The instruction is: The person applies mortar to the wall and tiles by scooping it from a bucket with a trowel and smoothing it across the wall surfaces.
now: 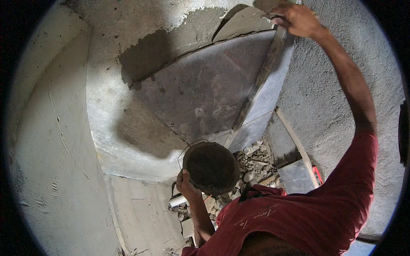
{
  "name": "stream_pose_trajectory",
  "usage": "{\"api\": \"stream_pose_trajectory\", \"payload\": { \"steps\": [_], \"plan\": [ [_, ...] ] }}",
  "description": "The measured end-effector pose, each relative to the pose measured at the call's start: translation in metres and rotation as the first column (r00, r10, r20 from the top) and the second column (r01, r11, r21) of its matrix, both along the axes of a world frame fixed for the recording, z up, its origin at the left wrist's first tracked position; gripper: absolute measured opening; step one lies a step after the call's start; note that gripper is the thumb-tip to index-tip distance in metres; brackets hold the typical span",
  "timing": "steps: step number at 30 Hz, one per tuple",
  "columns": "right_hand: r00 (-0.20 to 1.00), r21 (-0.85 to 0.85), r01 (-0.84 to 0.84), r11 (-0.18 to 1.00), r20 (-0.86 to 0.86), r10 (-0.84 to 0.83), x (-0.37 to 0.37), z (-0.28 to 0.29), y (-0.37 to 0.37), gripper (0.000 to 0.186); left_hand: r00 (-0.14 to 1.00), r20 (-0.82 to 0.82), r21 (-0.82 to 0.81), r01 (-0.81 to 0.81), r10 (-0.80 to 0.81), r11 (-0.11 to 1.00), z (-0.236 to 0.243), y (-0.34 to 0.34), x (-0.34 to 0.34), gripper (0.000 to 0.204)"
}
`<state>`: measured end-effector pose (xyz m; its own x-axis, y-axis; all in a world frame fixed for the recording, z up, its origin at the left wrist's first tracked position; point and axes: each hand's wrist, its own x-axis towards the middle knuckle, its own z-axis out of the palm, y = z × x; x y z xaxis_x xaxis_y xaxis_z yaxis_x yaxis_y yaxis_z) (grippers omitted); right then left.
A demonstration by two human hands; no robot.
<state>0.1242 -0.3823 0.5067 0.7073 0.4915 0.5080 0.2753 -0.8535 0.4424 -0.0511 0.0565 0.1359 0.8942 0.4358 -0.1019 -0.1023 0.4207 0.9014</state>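
My left hand (187,185) grips the side of a dark bucket (210,166) with a wire handle; the bucket's inside is coated in dark grey material. My right hand (294,20), raised at the top right, is closed on a trowel (270,16), largely hidden by my fingers. It is beside grey mortar (241,23) along the upper edge of a dark, curved-edged slab (200,89). A damp dark patch (145,55) spreads on the pale surface left of the slab. A light strip (265,119) borders the slab's right side.
Rough grey wall (333,162) rises on the right, with a wooden batten (290,132), a grey tile (292,179) and a red tool (317,173) near it. Rubble (252,170) and a white pipe (179,200) lie below. A smooth plastered wall (55,149) curves along the left.
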Motion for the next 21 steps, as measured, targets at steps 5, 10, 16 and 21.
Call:
{"api": "stream_pose_trajectory", "payload": {
  "steps": [5,10,16,21],
  "plan": [
    [0.983,0.176,-0.16,0.971,0.114,0.142,0.001,0.003,-0.02,0.028,1.0,-0.009,0.008,-0.017,0.017,1.0,0.013,-0.008,-0.003,0.023],
    [0.997,0.222,-0.08,0.972,0.041,0.073,-0.007,0.039,-0.051,0.025,0.996,-0.061,0.041,-0.063,0.065,0.997,0.013,-0.009,-0.003,0.021],
    [0.978,-0.121,0.158,0.98,-0.116,-0.172,-0.002,0.055,-0.02,0.02,0.995,-0.074,0.034,-0.069,0.071,0.997,0.013,-0.01,0.002,0.017],
    [0.974,-0.425,0.001,0.905,-0.206,-0.097,0.048,0.065,-0.01,0.032,0.997,-0.063,0.079,-0.047,0.052,0.996,0.018,-0.017,0.006,0.02]
  ]
}}
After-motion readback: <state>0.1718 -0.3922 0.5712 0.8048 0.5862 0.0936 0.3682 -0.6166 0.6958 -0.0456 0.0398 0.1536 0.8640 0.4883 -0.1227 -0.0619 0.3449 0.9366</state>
